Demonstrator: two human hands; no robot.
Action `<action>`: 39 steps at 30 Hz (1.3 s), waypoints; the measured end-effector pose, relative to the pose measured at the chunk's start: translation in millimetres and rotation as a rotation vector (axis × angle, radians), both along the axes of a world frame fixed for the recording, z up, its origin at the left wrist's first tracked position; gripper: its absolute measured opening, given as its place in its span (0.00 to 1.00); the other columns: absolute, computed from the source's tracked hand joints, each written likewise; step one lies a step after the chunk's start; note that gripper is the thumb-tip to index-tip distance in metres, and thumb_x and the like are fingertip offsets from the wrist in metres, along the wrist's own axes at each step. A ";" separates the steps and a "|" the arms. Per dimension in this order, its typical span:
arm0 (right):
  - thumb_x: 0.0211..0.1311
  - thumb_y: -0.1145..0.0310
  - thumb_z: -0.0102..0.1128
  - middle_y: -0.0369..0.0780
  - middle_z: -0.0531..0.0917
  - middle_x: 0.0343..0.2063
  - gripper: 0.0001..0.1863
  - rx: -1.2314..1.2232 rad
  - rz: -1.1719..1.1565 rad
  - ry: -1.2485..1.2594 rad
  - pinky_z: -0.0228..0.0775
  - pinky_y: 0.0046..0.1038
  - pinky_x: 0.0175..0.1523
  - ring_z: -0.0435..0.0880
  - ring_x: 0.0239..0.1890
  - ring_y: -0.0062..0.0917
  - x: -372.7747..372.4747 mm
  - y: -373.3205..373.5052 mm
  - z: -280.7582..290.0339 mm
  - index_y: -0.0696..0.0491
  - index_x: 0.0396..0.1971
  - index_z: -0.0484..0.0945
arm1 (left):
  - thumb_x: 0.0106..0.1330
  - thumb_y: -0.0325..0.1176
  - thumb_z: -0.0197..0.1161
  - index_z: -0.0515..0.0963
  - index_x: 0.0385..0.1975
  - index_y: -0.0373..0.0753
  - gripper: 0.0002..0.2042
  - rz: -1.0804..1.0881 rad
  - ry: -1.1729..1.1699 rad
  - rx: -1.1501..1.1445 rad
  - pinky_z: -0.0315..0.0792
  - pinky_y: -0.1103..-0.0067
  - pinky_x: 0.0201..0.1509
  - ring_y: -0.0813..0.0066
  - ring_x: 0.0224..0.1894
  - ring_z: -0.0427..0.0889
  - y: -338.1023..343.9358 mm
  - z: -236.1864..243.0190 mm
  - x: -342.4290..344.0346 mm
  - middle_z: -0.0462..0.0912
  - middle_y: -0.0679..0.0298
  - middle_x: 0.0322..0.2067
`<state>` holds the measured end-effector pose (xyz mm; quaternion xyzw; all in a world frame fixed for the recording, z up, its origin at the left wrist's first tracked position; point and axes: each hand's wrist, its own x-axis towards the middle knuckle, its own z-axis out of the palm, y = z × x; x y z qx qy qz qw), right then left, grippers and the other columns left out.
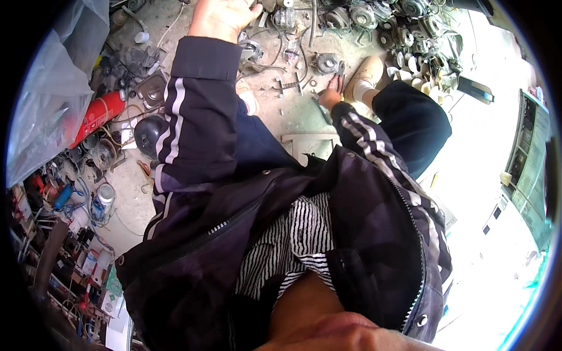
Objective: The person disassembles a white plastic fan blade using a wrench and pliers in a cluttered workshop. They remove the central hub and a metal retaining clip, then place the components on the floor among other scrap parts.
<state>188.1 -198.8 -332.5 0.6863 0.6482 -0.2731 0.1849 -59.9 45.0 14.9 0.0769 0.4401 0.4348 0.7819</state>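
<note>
My left hand (221, 19) reaches out to the upper edge of the head view. Its thumb sticks out to the right, while the other fingers are cut off by the edge, so what they hold does not show. Between my feet, low over the floor, my right hand (331, 98) is closed on the red handles of a pair of pliers (340, 71); the jaws point away from me. A dark tool-like piece (322, 111) shows just beside that hand. Nearby on the floor lie a metal clamp-like part (288, 86) and a small motor-like unit (326, 62).
Heaps of used motor parts (363, 16) fill the far right, with pale cup-shaped pieces (411, 65) below. A red cylinder (105, 111), grey plastic sheeting (47, 93) and a dark round bowl-like part (150, 136) stand left. A pale frame (309, 139) lies near my legs.
</note>
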 end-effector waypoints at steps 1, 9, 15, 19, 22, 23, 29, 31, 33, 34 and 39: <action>0.52 0.62 0.57 0.48 0.83 0.27 0.18 -0.021 -0.045 0.053 0.73 0.34 0.39 0.84 0.30 0.38 -5.4 -2.1 4.6 0.55 0.40 0.81 | 0.51 0.49 0.68 0.71 0.48 0.54 0.24 -0.012 -0.061 -0.053 0.51 0.69 0.60 0.72 0.56 0.69 0.5 -4.2 2.7 0.75 0.68 0.48; 0.48 0.53 0.63 0.53 0.74 0.52 0.36 -0.045 -0.712 0.145 0.58 0.35 0.63 0.72 0.56 0.45 3.7 -15.2 -43.4 0.58 0.56 0.68 | 0.53 0.46 0.67 0.74 0.43 0.53 0.19 -0.194 -0.098 -0.101 0.60 0.74 0.52 0.73 0.52 0.73 -11.7 -9.0 41.7 0.79 0.73 0.44; 0.55 0.44 0.56 0.54 0.76 0.38 0.27 0.442 -1.007 -0.113 0.69 0.47 0.46 0.77 0.41 0.50 22.1 -2.5 -55.5 0.54 0.40 0.71 | 0.57 0.39 0.66 0.65 0.52 0.38 0.26 -0.211 -0.048 -0.099 0.67 0.69 0.55 0.62 0.52 0.75 -23.3 -39.0 48.2 0.74 0.57 0.47; 0.58 0.45 0.54 0.49 0.76 0.35 0.23 0.301 -0.889 -0.268 0.72 0.42 0.40 0.79 0.37 0.45 20.4 11.8 -43.7 0.53 0.33 0.70 | 0.58 0.39 0.66 0.67 0.52 0.43 0.23 -0.232 -0.025 -0.136 0.66 0.69 0.57 0.62 0.52 0.74 -24.2 -40.5 56.1 0.74 0.58 0.48; 0.63 0.51 0.48 0.44 0.74 0.31 0.17 0.433 -0.715 -0.351 0.73 0.40 0.35 0.80 0.32 0.39 22.9 13.5 -45.8 0.52 0.31 0.70 | 0.58 0.39 0.66 0.66 0.52 0.45 0.24 -0.228 -0.013 -0.137 0.65 0.69 0.57 0.61 0.54 0.73 -25.8 -39.1 59.7 0.73 0.58 0.49; 0.64 0.51 0.47 0.44 0.74 0.31 0.17 0.418 -0.753 -0.332 0.73 0.40 0.35 0.80 0.33 0.40 21.5 16.5 -43.5 0.51 0.31 0.70 | 0.58 0.39 0.66 0.66 0.53 0.46 0.24 -0.229 -0.014 -0.132 0.64 0.69 0.57 0.61 0.54 0.72 -25.5 -38.8 60.0 0.73 0.58 0.49; 0.61 0.43 0.45 0.49 0.78 0.39 0.27 0.175 -0.914 -0.291 0.73 0.43 0.44 0.81 0.40 0.44 33.4 19.0 -56.7 0.56 0.37 0.73 | 0.57 0.39 0.66 0.65 0.54 0.43 0.26 -0.216 0.002 -0.157 0.66 0.69 0.55 0.62 0.51 0.73 -24.0 -31.7 61.3 0.72 0.58 0.49; 0.62 0.45 0.47 0.45 0.78 0.34 0.25 0.164 -0.856 -0.342 0.72 0.40 0.42 0.81 0.39 0.41 38.1 23.7 -55.5 0.55 0.34 0.74 | 0.56 0.39 0.66 0.65 0.54 0.43 0.26 -0.218 0.010 -0.168 0.67 0.70 0.52 0.62 0.49 0.74 -22.9 -32.4 61.5 0.73 0.58 0.48; 0.59 0.46 0.48 0.51 0.78 0.41 0.28 0.040 -0.902 -0.279 0.72 0.40 0.50 0.80 0.46 0.44 34.6 32.1 -39.3 0.60 0.39 0.72 | 0.56 0.39 0.66 0.65 0.53 0.43 0.26 -0.212 0.008 -0.186 0.68 0.70 0.51 0.62 0.49 0.74 -23.7 -35.9 57.4 0.73 0.58 0.48; 0.58 0.47 0.49 0.52 0.77 0.43 0.28 -0.039 -0.908 -0.176 0.72 0.38 0.51 0.80 0.47 0.43 32.1 39.6 -21.8 0.61 0.40 0.71 | 0.56 0.39 0.66 0.65 0.53 0.43 0.26 -0.204 0.013 -0.194 0.68 0.70 0.51 0.62 0.50 0.73 -24.8 -35.9 54.6 0.73 0.58 0.48; 0.52 0.54 0.50 0.48 0.77 0.49 0.21 0.115 -0.954 0.111 0.70 0.32 0.54 0.79 0.50 0.39 36.4 36.8 -20.4 0.58 0.36 0.72 | 0.54 0.40 0.68 0.65 0.53 0.44 0.27 -0.118 -0.045 -0.206 0.58 0.71 0.63 0.61 0.54 0.70 -23.0 -26.1 48.9 0.70 0.56 0.50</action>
